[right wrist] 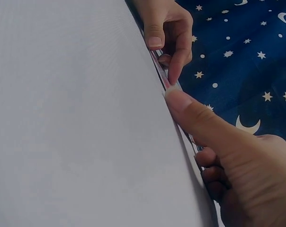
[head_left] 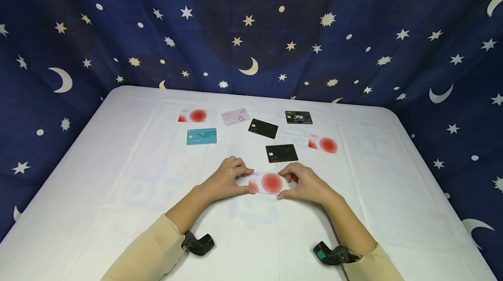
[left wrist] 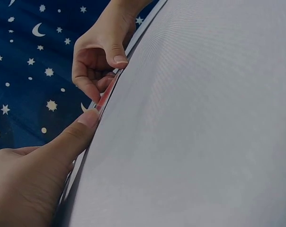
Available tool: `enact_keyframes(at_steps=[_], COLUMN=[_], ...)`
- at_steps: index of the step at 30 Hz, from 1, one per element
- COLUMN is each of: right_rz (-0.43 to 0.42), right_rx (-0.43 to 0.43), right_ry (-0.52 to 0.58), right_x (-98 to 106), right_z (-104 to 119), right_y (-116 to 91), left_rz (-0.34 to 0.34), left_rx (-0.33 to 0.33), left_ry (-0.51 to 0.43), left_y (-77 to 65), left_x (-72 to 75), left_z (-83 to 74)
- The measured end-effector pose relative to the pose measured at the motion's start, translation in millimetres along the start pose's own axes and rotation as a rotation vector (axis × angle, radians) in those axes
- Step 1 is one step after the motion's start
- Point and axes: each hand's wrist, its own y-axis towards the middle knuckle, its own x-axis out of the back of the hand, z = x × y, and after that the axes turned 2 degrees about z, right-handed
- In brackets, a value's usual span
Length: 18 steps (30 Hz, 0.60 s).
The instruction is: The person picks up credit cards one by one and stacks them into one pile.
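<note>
A white card with a large red circle (head_left: 272, 183) lies low at the table's near middle, between both hands. The left hand (head_left: 225, 180) holds its left end, index finger at the far corner and thumb at the near one. At the opposite end, the right hand (head_left: 308, 184) grips the card in the same way. In the left wrist view, a thin red strip of the card (left wrist: 105, 97) shows between the fingertips. The right wrist view has the right thumb (right wrist: 200, 118) close up, with the card seen nearly edge-on.
Beyond the hands lie two black VIP cards (head_left: 281, 153), (head_left: 263, 128), a darker Vip card (head_left: 298, 118), a teal card (head_left: 201, 136), a pale pink card (head_left: 235, 117) and two more red-circle cards (head_left: 192, 115), (head_left: 323, 143). A star-patterned cloth (head_left: 251, 32) hangs behind the white table (head_left: 118, 193).
</note>
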Motion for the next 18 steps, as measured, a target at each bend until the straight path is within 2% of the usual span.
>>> enact_keyframes(at_steps=[6,11,14,18], right_rz=[0.004,-0.013,-0.035,-0.063], right_rx=[0.001,-0.048,-0.101,-0.156], right_ry=[0.005,0.146,0.248,0.308], right_x=[0.3,1.2,1.5,1.0], right_z=[-1.8,-2.7,-3.3,-2.0], right_y=[0.4,1.3,2.0,3.1], left_rz=[-0.013,-0.012,-0.035,-0.074], left_rx=[-0.012,0.013,0.013,0.019], left_ry=[0.002,-0.014,-0.034,-0.068], left_y=[-0.2,0.4,1.2,1.3], left_x=[0.7,-1.0,-2.2,-3.8], left_z=[-0.7,1.2,2.4,3.4])
